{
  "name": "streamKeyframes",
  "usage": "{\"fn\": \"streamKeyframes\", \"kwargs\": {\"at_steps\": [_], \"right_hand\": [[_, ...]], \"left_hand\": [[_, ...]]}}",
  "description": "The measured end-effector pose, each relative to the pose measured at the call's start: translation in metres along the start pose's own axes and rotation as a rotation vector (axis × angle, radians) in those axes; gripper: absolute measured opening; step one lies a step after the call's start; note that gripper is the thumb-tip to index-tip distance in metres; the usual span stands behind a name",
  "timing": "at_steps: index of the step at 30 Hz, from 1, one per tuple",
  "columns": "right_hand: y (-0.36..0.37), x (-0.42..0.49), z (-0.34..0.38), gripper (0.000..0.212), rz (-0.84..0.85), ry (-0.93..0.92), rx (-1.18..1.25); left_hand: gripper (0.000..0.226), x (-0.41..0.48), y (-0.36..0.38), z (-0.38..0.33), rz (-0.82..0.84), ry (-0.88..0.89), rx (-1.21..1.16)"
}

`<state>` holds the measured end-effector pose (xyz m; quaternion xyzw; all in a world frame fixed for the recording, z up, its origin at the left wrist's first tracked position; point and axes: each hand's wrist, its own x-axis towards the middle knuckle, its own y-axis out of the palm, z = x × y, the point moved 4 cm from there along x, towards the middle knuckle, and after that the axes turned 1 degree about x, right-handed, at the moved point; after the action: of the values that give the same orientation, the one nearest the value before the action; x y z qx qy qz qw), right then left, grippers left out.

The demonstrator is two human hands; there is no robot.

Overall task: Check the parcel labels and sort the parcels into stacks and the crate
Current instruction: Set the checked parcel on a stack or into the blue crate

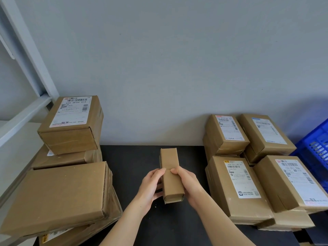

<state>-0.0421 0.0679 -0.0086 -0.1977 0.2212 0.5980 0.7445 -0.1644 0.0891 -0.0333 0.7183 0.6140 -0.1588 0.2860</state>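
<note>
Right now the slim brown cardboard parcel (pixel 170 162) hangs over the black table (pixel 133 160), long axis pointing away from the person, left hand (pixel 152 182) and right hand (pixel 185 181) equally near, fingers (pixel 158 193) curled round its near half, unlabelled face up.

You have a single view, from the camera worn on your head. It faces forward and down across the black surface (pixel 134 160) to the grey wall (pixel 159 68), which fills the frame from 10 to 2 o'clock. It sits close: your left hand (pixel 150 185) and right hand (pixel 188 183) enter from 6 o'clock and grip a narrow parcel (pixel 171 174) just below centre. The wide lens takes in parcel stacks at 8 o'clock (pixel 58 196) and 4 o'clock (pixel 248 174), and cuts off the blue crate (pixel 316 142) at 3 o'clock.
</note>
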Motion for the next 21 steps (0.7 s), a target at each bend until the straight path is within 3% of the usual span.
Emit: {"fn": "streamKeyframes", "kwargs": {"at_steps": [10, 14, 21], "right_hand": [[-0.009, 0.000, 0.004, 0.032, 0.040, 0.039, 0.042], [-0.014, 0.006, 0.005, 0.035, -0.033, 0.014, 0.034], [-0.015, 0.009, 0.008, 0.062, -0.051, -0.058, -0.068]], "left_hand": [[0.050, 0.002, 0.000, -0.009, -0.003, 0.035, 0.039], [0.039, 0.006, -0.003, -0.015, -0.051, 0.071, 0.109], [0.024, 0.004, -0.001, -0.023, -0.054, 0.156, 0.147]]}}
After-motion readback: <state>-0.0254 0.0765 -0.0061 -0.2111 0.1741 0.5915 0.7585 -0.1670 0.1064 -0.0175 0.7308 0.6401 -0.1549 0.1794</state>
